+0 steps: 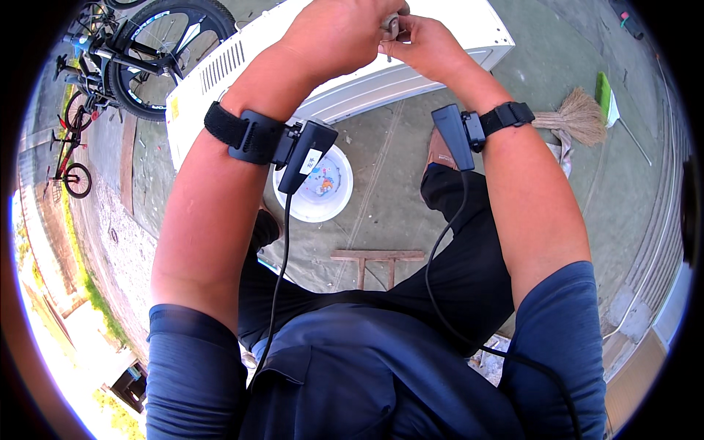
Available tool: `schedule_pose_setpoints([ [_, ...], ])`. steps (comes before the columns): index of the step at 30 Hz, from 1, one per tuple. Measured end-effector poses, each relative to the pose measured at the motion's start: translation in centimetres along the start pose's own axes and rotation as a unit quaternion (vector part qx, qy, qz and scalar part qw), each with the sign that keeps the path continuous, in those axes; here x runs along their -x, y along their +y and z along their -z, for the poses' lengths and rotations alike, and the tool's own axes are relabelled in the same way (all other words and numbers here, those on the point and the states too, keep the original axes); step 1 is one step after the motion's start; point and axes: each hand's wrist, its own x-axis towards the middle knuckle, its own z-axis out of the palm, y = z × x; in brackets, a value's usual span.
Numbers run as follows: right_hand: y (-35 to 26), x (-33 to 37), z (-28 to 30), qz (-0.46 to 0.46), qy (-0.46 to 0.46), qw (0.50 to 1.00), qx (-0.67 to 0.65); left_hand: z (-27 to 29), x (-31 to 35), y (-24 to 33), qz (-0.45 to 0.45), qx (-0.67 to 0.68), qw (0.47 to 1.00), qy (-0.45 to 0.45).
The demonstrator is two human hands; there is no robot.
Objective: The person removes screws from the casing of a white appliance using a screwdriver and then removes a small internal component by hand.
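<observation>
Both my hands meet at the top of the view over a white box-shaped appliance (367,88) with slotted vents. My left hand (343,35) is closed, its fingers partly cut off by the top edge. With bent fingers and thumb, my right hand (425,48) pinches at the same spot. Between them shows a small grey object (391,26), its kind too small to tell. A white plastic basin (339,202) with a colourful print inside stands on the floor below my left wrist. Each wrist wears a black strapped device with a cable.
Bicycles (150,62) stand at the left, one close to the appliance. A straw broom (576,117) and a green dustpan (604,95) lie at the right. A wooden stool or frame (378,256) is between my legs. Cables hang from both wrists.
</observation>
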Motion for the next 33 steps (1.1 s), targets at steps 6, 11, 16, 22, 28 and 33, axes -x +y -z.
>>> schedule_pose_setpoints([
  [6,0.1,0.2,-0.1,0.006,0.015,1.0,-0.001,0.4,-0.5,0.1,0.029,-0.015,0.998,-0.054],
  [11,-0.1,0.2,0.1,0.002,0.003,1.0,0.016,0.4,-0.6,0.1,0.054,-0.037,0.996,-0.067],
  [16,-0.7,0.2,0.1,-0.012,0.0,1.0,0.013,0.1,-0.3,-0.4,-0.01,0.011,1.0,0.014],
  [22,0.0,0.2,0.1,-0.004,-0.004,1.0,0.023,0.5,-1.2,-0.2,0.084,-0.111,0.985,-0.103],
  [28,0.5,0.0,-0.1,0.018,0.005,1.0,-0.013,0.0,-0.4,-1.0,-0.045,0.056,0.997,0.003],
  [33,0.2,0.1,-0.1,0.011,0.004,1.0,0.014,0.5,-0.3,0.2,0.047,-0.043,0.998,-0.005],
])
